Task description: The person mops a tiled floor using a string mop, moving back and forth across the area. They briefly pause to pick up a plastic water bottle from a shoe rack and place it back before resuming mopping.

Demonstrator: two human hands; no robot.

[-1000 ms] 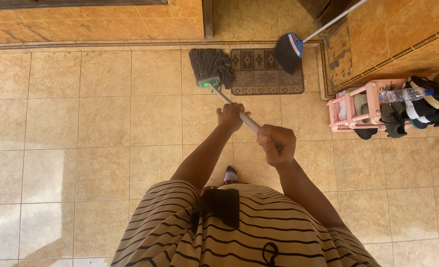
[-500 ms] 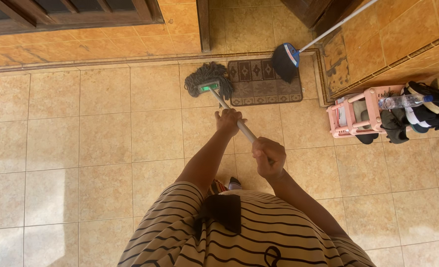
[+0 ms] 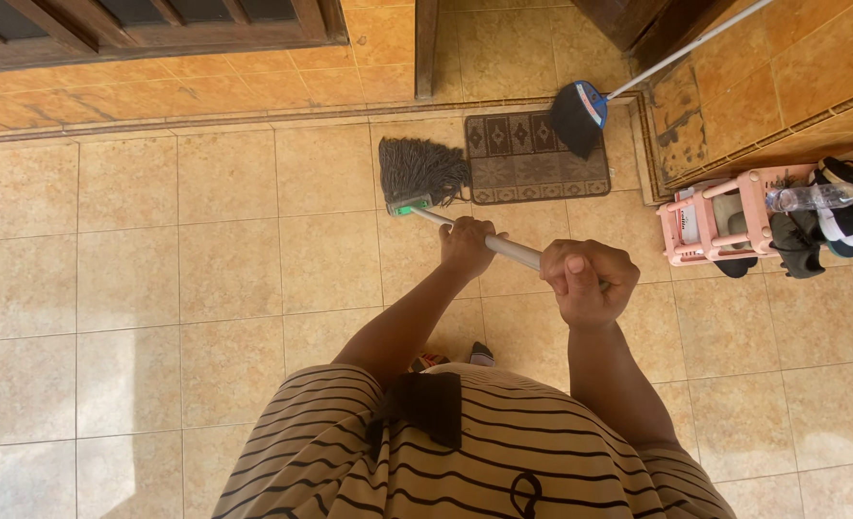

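I hold a mop with a pale handle [image 3: 513, 251] and a grey string head [image 3: 420, 169] on a green clamp. The head lies on the beige tiled floor [image 3: 224, 259] just left of a brown patterned doormat [image 3: 539, 158]. My left hand [image 3: 468, 246] grips the handle lower down, nearer the head. My right hand [image 3: 588, 280] is closed around the handle's upper part, closer to my body. My striped shirt fills the bottom of the view.
A black broom [image 3: 580, 115] with a blue collar leans in the corner at the top right. A pink rack [image 3: 724, 221] with shoes and a plastic bottle [image 3: 815, 197] stands by the right wall. A dark wooden door frame [image 3: 157, 29] runs along the top left.
The mop head has been pulled back from the wall and swung slightly right, and the handle lies flatter. My right hand has moved up and to the right.
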